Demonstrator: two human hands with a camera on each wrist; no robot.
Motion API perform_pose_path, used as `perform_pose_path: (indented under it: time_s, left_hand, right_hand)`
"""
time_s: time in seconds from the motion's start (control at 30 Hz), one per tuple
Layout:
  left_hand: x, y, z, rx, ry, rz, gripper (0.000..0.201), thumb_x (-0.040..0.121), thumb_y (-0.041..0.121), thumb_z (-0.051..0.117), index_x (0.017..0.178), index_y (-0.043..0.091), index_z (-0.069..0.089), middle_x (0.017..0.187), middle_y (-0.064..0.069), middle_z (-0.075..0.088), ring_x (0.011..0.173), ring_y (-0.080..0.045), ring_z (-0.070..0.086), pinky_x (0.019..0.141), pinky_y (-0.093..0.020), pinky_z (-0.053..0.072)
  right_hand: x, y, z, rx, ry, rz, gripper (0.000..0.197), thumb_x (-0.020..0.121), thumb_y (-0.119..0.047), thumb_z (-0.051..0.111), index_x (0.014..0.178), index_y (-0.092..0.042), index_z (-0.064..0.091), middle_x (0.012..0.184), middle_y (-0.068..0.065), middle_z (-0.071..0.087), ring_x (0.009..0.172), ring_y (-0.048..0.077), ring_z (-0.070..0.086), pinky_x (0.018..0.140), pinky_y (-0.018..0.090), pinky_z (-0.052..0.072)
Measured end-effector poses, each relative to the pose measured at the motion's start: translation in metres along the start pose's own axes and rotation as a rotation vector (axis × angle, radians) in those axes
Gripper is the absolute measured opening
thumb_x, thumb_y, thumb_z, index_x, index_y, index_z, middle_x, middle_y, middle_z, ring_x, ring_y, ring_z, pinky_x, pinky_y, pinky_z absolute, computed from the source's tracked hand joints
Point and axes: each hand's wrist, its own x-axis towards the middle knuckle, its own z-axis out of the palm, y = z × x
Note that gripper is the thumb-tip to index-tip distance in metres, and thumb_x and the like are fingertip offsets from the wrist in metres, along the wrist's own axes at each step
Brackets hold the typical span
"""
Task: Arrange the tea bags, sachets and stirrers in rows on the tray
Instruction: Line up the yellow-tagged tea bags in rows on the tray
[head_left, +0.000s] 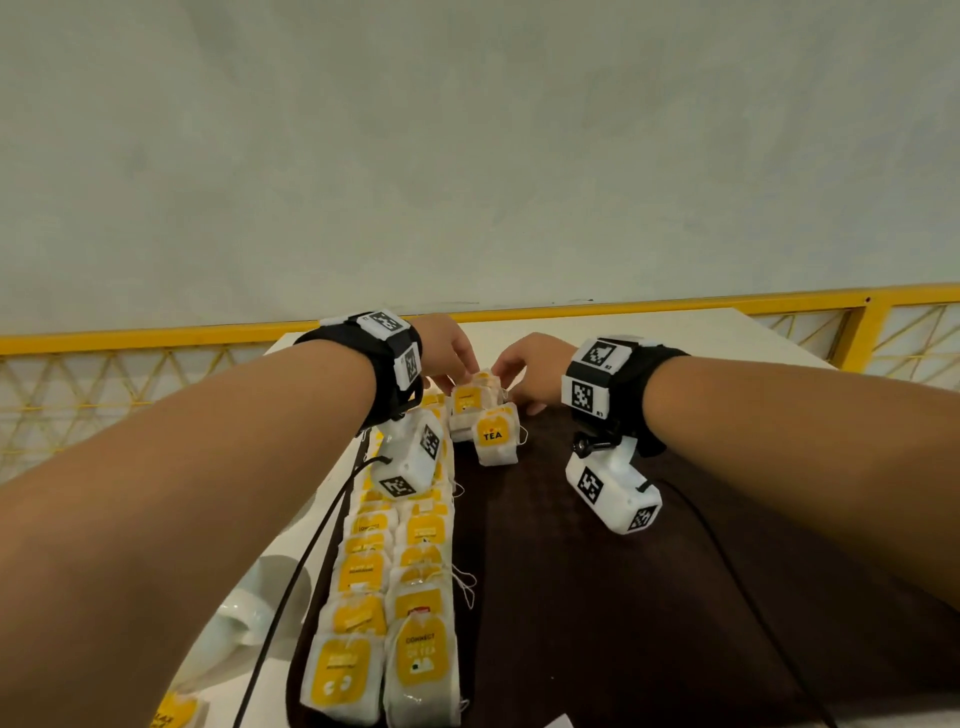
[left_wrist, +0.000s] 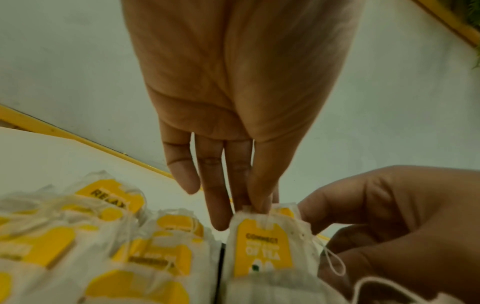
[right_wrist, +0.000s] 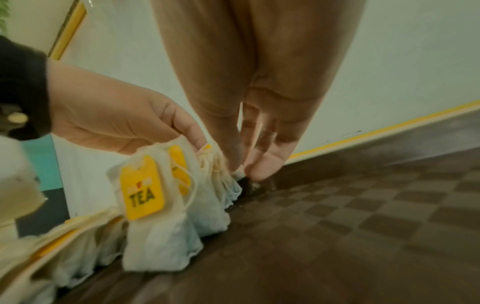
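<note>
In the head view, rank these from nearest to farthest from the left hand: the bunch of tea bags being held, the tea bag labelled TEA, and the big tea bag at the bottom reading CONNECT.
From the left hand:
1. Held bunch, at its fingertips.
2. TEA bag, just nearer the camera, leaning on the bunch.
3. CONNECT bag, the row's near end, bottom of view.

blurred tea bags (left_wrist: 145, 253), nearest row (head_left: 337, 675) cropped

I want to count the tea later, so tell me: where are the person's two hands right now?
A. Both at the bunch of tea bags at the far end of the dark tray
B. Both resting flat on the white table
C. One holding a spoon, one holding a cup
A: the left hand and right hand both pinch the bunch of tea bags at the far end of the dark tray; no spoon shows.
</note>
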Motion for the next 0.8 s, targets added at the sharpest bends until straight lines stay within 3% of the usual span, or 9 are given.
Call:
perform_pose_path:
  time_s: [0.1,0.2,0.33,0.47,0.57,0.7,0.73,0.8]
  left_hand:
    - [0.0017,-0.0021,-0.0021,0.01,-0.045,-0.006,0.017,0.09,0.007,0.063,0.105,0.014,0.066,0.095,-0.003,0.069,0.074,-0.006,0.065,0.066,-0.019,0.052]
    - [0.0025,-0.004,-0.0019,0.031,-0.049,0.003,0.015,0.089,0.009,0.064,0.103,0.015,0.065,0.096,-0.004,0.069,0.075,-0.007,0.065,0.07,-0.02,0.051]
    - [0.0033,-0.0046,-0.0024,0.053,-0.046,0.012,0.012,0.089,0.011,0.065,0.1,0.015,0.067,0.092,-0.001,0.069,0.075,-0.006,0.065,0.071,-0.02,0.05]
    - [0.0024,-0.0028,-0.0033,0.074,-0.059,0.006,0.02,0.085,0.011,0.069,0.105,0.014,0.068,0.092,0.0,0.069,0.081,-0.011,0.066,0.068,-0.018,0.05]
    - [0.0037,-0.0019,-0.0038,0.142,-0.004,0.011,0.017,0.083,0.012,0.072,0.1,0.012,0.069,0.099,-0.006,0.071,0.082,-0.013,0.065,0.065,-0.019,0.049]
    - [0.0055,-0.0045,-0.0052,0.212,0.108,0.021,0.023,0.083,0.016,0.073,0.105,0.013,0.069,0.106,-0.002,0.064,0.095,-0.018,0.061,0.09,-0.033,0.048]
    - [0.0049,-0.0046,-0.0067,0.226,0.145,0.02,0.025,0.083,0.017,0.073,0.107,0.012,0.069,0.106,-0.001,0.061,0.097,-0.019,0.059,0.088,-0.032,0.047]
    - [0.0025,-0.0047,-0.0109,0.226,0.166,0.002,0.022,0.083,0.02,0.072,0.103,0.011,0.07,0.099,-0.001,0.064,0.082,-0.016,0.058,0.071,-0.026,0.046]
  right_hand:
    - [0.0036,0.0022,-0.0012,0.021,-0.022,0.014,0.023,0.087,0.001,0.063,0.109,-0.002,0.064,0.094,0.011,0.063,0.072,0.018,0.062,0.056,0.021,0.055]
    - [0.0048,0.0029,-0.0027,0.053,-0.023,0.03,0.013,0.087,0.0,0.063,0.1,-0.004,0.064,0.091,0.012,0.065,0.067,0.013,0.061,0.053,0.019,0.055]
    - [0.0036,0.0012,0.0004,0.055,-0.087,0.028,0.032,0.086,0.004,0.063,0.116,-0.005,0.061,0.086,0.002,0.06,0.068,0.01,0.059,0.052,0.017,0.055]
    - [0.0051,0.0007,0.0041,0.03,-0.045,0.059,0.021,0.085,0.0,0.066,0.106,0.001,0.064,0.095,0.014,0.066,0.067,0.018,0.064,0.062,0.026,0.057]
    - [0.0064,0.0015,0.0,0.04,0.047,0.077,0.009,0.081,-0.003,0.071,0.088,-0.003,0.065,0.087,0.016,0.07,0.077,0.028,0.069,0.078,0.041,0.059]
    - [0.0054,-0.0026,-0.0024,0.27,0.084,0.138,0.008,0.089,-0.001,0.057,0.082,-0.002,0.06,0.077,0.016,0.067,0.064,0.022,0.064,0.074,0.038,0.057]
    - [0.0031,-0.004,-0.0016,0.302,0.06,0.151,0.006,0.088,-0.001,0.058,0.083,-0.001,0.059,0.076,0.016,0.067,0.063,0.023,0.063,0.075,0.038,0.056]
    - [0.0011,-0.0039,0.0004,0.292,0.017,0.15,0.009,0.084,0.003,0.065,0.08,-0.002,0.058,0.065,0.012,0.065,0.058,0.021,0.062,0.073,0.038,0.057]
